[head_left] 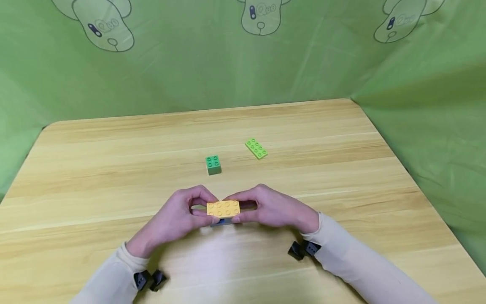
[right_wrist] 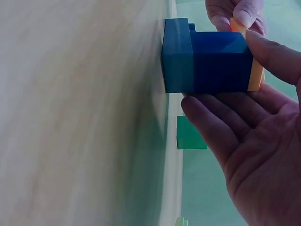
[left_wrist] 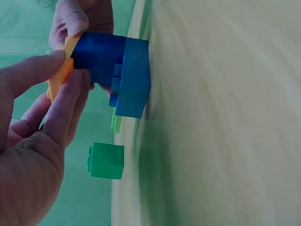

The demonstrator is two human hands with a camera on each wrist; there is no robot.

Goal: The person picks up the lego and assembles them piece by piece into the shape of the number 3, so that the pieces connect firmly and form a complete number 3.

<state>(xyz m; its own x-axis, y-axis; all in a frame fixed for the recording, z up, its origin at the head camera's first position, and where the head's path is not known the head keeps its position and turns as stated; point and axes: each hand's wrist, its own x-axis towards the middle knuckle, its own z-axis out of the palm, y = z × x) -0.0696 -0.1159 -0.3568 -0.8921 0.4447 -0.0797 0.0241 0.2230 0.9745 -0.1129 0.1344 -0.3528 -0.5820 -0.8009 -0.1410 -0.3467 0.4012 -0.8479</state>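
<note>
A flat orange toy brick (head_left: 223, 208) lies across the top of a dark blue brick (left_wrist: 98, 57), which sits on a lighter blue brick (left_wrist: 134, 77) at the tabletop. In the wrist views the orange brick juts out sideways past the dark blue one. My left hand (head_left: 172, 220) pinches its left end between thumb and fingers. At the other end my right hand (head_left: 275, 209) grips it, thumb at the near edge and fingers behind. From the head view the orange brick hides most of the stack.
Beyond the hands, a square green brick (head_left: 214, 165) stands on the wooden table (head_left: 322, 169). Farther back and to the right lies a flat lime-green brick (head_left: 256, 148). A green curtain (head_left: 197, 63) with printed cartoon heads borders the table's back and sides.
</note>
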